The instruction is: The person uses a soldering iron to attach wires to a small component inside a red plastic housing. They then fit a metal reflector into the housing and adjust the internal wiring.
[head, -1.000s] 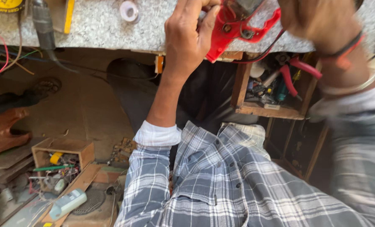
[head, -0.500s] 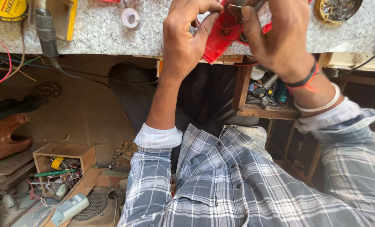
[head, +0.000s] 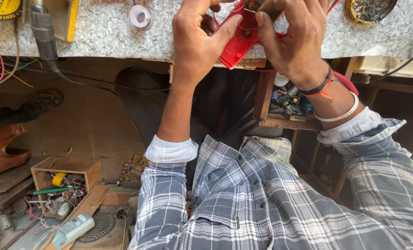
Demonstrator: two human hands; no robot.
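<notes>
Both hands close on a red plastic housing (head: 236,39) at the upper centre of the frame, held just over the near edge of a speckled stone worktop (head: 104,32). Left hand (head: 197,41): thumb pressed against the housing's left flank, remaining fingers curled over its top, so the grip is a firm clasp. Right hand (head: 299,39): thumb tip laid on the housing's upper right part, fingers bent over the far side; whether they pinch a smaller part there cannot be told. Right wrist: a black and orange thread band (head: 321,88) and a white bangle (head: 343,113). Both forearms emerge from the rolled cuffs of a grey checked shirt (head: 243,203), which fills the lower centre and lower right. On the worktop, a white tape roll (head: 139,16) lies at upper centre-left, a dark cylindrical tool (head: 42,30) at upper left, and a round brass-coloured dish (head: 371,10) at upper right. Below the worktop, right of centre, a wooden shelf (head: 285,121) carries small components. At lower left, an open wooden box (head: 63,178) holds wires and a green spring, with a pale blue remote-shaped device (head: 74,230) just beneath it.
</notes>
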